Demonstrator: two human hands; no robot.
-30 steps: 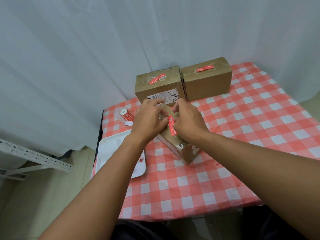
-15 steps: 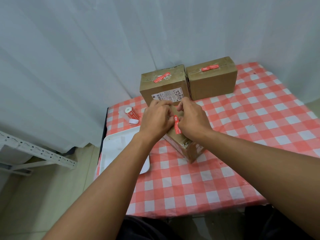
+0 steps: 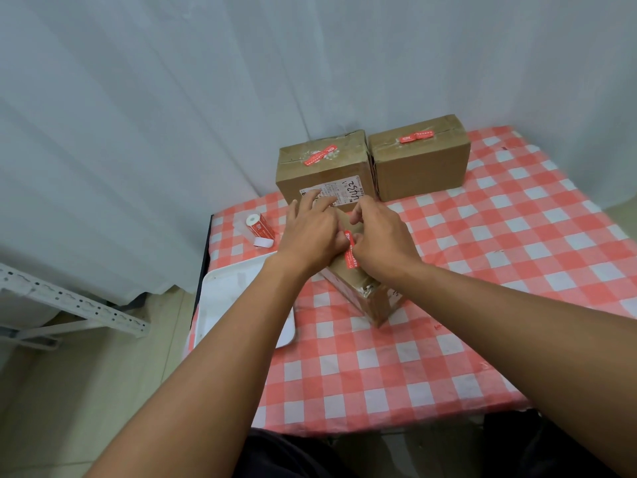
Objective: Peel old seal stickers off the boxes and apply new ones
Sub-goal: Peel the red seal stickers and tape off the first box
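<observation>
Both hands work close together over the near cardboard box (image 3: 365,291), which sits cornerwise on the bench (image 3: 482,288) under a red-and-white checked cloth, just right of a white tray (image 3: 227,298). Left hand (image 3: 310,239): fingers lie fairly straight across the box top, pressing it down, thumb toward the sticker; it does not appear to grip anything. Right hand (image 3: 382,243): fingers curled, thumb and fingertips pinched at the upper end of a red seal sticker (image 3: 350,253) on the box top. The sticker's lower length lies flat on the cardboard; whether its upper end is lifted or being pressed down cannot be told, since the fingers hide it. Two further boxes stand side by side at the back of the bench, against the white curtain: the labelled box (image 3: 324,174), with a shipping label on its front face, carries a red sticker (image 3: 320,155) amid whitish torn residue on its top; the plain box (image 3: 422,160) carries a red sticker (image 3: 415,136) over its taped seam. A sticker roll (image 3: 260,227) lies on the bench left of the hands, with a white strip curling loose at its end. Progress, as judged: every box in view bears a red seal, but which are old and which new cannot be decided, so the count of finished boxes stays open. The near box is the one in hand; the tray holds no peeled stickers that can be made out.
</observation>
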